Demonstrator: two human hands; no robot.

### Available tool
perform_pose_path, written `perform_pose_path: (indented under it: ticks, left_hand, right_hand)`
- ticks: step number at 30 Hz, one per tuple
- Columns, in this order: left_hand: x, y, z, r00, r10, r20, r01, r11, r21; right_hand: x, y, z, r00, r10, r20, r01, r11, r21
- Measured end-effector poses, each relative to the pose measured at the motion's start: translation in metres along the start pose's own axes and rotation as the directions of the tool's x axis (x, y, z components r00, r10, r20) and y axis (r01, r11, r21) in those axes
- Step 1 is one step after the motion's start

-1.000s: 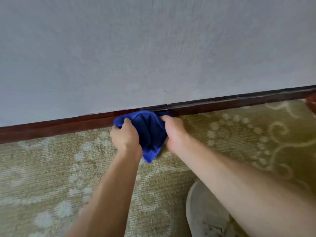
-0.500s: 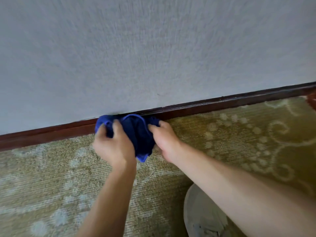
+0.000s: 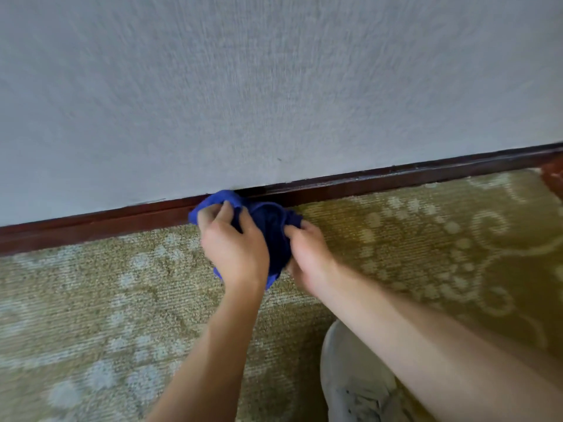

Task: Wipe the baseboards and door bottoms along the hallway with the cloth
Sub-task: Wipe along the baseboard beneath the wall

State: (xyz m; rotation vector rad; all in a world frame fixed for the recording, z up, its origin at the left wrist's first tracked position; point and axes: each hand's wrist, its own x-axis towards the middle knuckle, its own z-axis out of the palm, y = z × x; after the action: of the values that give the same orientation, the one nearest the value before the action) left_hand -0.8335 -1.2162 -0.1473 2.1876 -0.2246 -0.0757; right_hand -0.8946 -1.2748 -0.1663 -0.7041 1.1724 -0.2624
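A bunched blue cloth [image 3: 269, 226] sits between both hands, its top edge touching the dark red-brown baseboard [image 3: 396, 178] that runs along the foot of the grey wall. My left hand [image 3: 234, 248] grips the cloth's left side, fingers curled over its upper edge. On the cloth's right side my right hand [image 3: 307, 257] pinches the fabric. Much of the cloth is hidden behind the hands. No door is in view.
A textured grey wall [image 3: 274, 86] fills the upper half. Below it lies a yellow-green carpet [image 3: 106, 300] with a pale floral pattern. A light grey shoe [image 3: 356, 379] rests on the carpet at the lower right, under my right forearm.
Both hands and the cloth slid left along the baseboard, then back a little to the right. The hands have drawn closer together, bunching the cloth tighter.
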Motion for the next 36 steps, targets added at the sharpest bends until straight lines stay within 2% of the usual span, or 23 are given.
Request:
perform_pose_path:
  ticks: [4, 6, 8, 10, 12, 14, 16, 17, 19, 21, 23, 26, 27, 30, 32, 34, 36]
  left_hand:
    - [-0.023, 0.022, 0.031, 0.945, 0.222, 0.241, -0.238, 0.970, 0.040]
    - [-0.019, 0.021, 0.034, 0.940, 0.219, 0.261, -0.231, 0.973, 0.014]
    - [-0.017, 0.009, 0.032, 0.980, 0.086, 0.177, -0.076, 0.995, -0.064]
    - [-0.028, 0.002, 0.028, 0.974, -0.158, 0.163, 0.185, 0.968, -0.167]
    - [-0.043, 0.005, 0.028, 0.880, -0.361, 0.310, 0.439, 0.866, -0.240]
    - [-0.047, -0.002, 0.018, 0.799, -0.481, 0.362, 0.588, 0.750, -0.303]
    - [-0.042, -0.013, 0.006, 0.750, -0.521, 0.407, 0.660, 0.628, -0.413]
    - [-0.040, -0.016, 0.004, 0.729, -0.507, 0.459, 0.683, 0.571, -0.455]
    - [-0.043, -0.007, 0.006, 0.672, -0.449, 0.589, 0.736, 0.495, -0.463]
    - [-0.048, 0.011, 0.014, 0.610, -0.400, 0.684, 0.779, 0.463, -0.423]
    - [-0.045, 0.022, 0.019, 0.575, -0.456, 0.679, 0.813, 0.411, -0.413]
    - [-0.024, 0.023, 0.012, 0.530, -0.624, 0.574, 0.839, 0.285, -0.464]
    - [-0.018, 0.018, 0.008, 0.532, -0.668, 0.521, 0.826, 0.271, -0.495]
    - [-0.016, -0.008, -0.004, 0.537, -0.769, 0.345, 0.772, 0.284, -0.569]
    - [-0.023, -0.016, -0.005, 0.529, -0.775, 0.345, 0.773, 0.272, -0.574]
    - [-0.026, -0.014, -0.001, 0.570, -0.723, 0.391, 0.760, 0.284, -0.584]
    - [-0.023, -0.009, 0.005, 0.632, -0.630, 0.452, 0.744, 0.330, -0.581]
  right_hand:
    - [-0.004, 0.004, -0.042, 0.995, 0.044, -0.091, -0.029, 0.987, 0.158]
    - [-0.005, 0.002, -0.050, 0.993, 0.029, -0.117, -0.006, 0.982, 0.190]
    - [-0.006, -0.003, -0.050, 0.991, 0.004, -0.135, 0.017, 0.987, 0.160]
    - [-0.011, -0.011, -0.055, 0.988, -0.021, -0.155, 0.039, 0.993, 0.111]
    - [-0.015, -0.015, -0.065, 0.980, -0.060, -0.189, 0.072, 0.996, 0.059]
    - [-0.019, -0.009, -0.067, 0.986, -0.075, -0.148, 0.074, 0.997, -0.011]
    - [-0.024, -0.008, -0.063, 0.976, -0.151, -0.156, 0.148, 0.989, -0.032]
    - [-0.025, -0.013, -0.061, 0.953, -0.215, -0.214, 0.213, 0.976, -0.033]
    - [-0.023, -0.033, -0.060, 0.844, -0.342, -0.413, 0.340, 0.937, -0.082]
    - [-0.018, -0.051, -0.057, 0.737, -0.412, -0.536, 0.398, 0.905, -0.149]
    - [-0.009, -0.057, -0.044, 0.711, -0.417, -0.566, 0.362, 0.907, -0.214]
    - [0.004, -0.049, -0.009, 0.745, -0.414, -0.523, 0.324, 0.910, -0.259]
    - [0.004, -0.044, 0.005, 0.769, -0.430, -0.472, 0.318, 0.899, -0.300]
    - [0.003, -0.018, 0.027, 0.872, -0.452, -0.187, 0.342, 0.836, -0.429]
    - [0.000, -0.013, 0.024, 0.895, -0.437, -0.087, 0.353, 0.815, -0.459]
    - [0.003, -0.023, 0.013, 0.877, -0.462, -0.128, 0.361, 0.812, -0.458]
    - [0.011, -0.039, -0.001, 0.828, -0.488, -0.277, 0.352, 0.836, -0.422]
